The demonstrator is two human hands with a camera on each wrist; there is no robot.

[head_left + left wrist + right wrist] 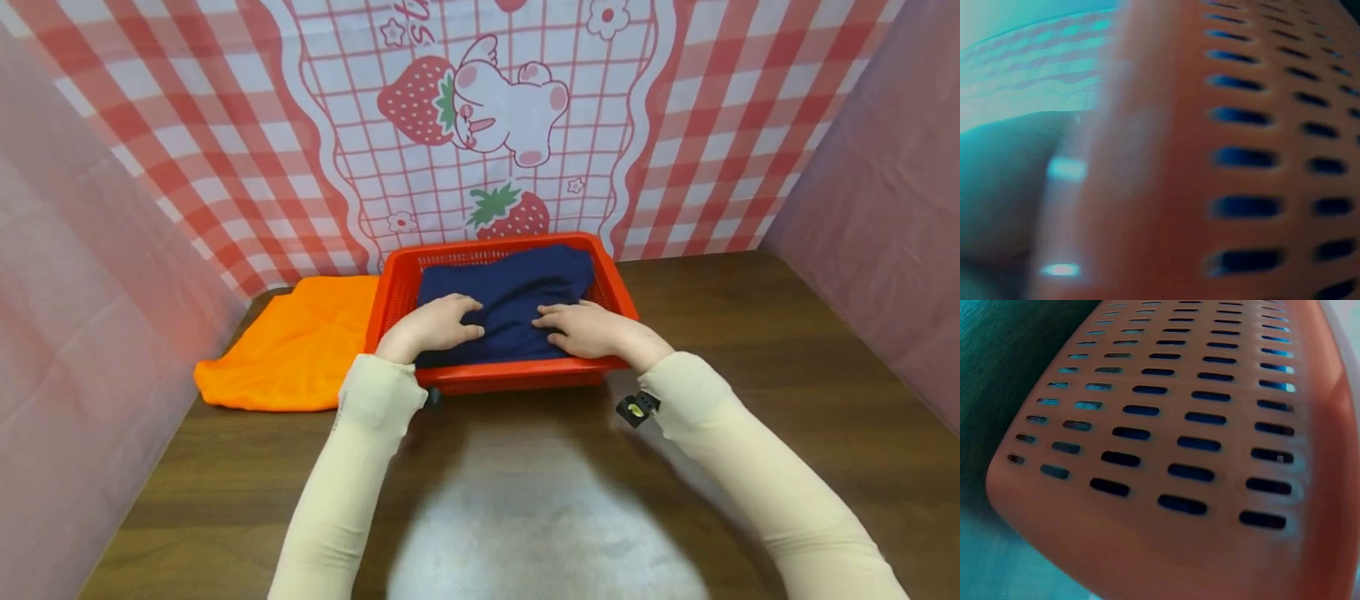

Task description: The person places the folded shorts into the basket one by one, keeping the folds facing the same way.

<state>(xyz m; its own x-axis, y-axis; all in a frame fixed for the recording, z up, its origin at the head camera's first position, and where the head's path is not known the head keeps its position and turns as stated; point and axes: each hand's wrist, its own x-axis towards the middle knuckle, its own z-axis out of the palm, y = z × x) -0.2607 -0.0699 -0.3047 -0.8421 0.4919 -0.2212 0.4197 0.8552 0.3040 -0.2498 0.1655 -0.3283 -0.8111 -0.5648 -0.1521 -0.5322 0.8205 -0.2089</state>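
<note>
A navy blue cloth (510,287), folded with soft creases, lies inside a red plastic basket (517,369) with slotted walls. On the cloth's left part rests my left hand (438,323), its fingers loosely bent and the thumb pointing right. My right hand (581,327) reaches over the basket's right front corner and lays its spread fingers on the cloth's right part. In the left wrist view the basket wall (1141,187) fills most of the picture, with part of the hand (1004,181) beyond the rim. The right wrist view shows only the slotted basket wall (1210,481), the hand itself hidden.
An orange cloth (307,350) lies flat on the wooden table (750,375), left of the basket and partly against it. Behind the basket hangs a red-and-white checked curtain (712,125) with strawberry prints. Pale pink cloth walls (97,250) stand at both sides.
</note>
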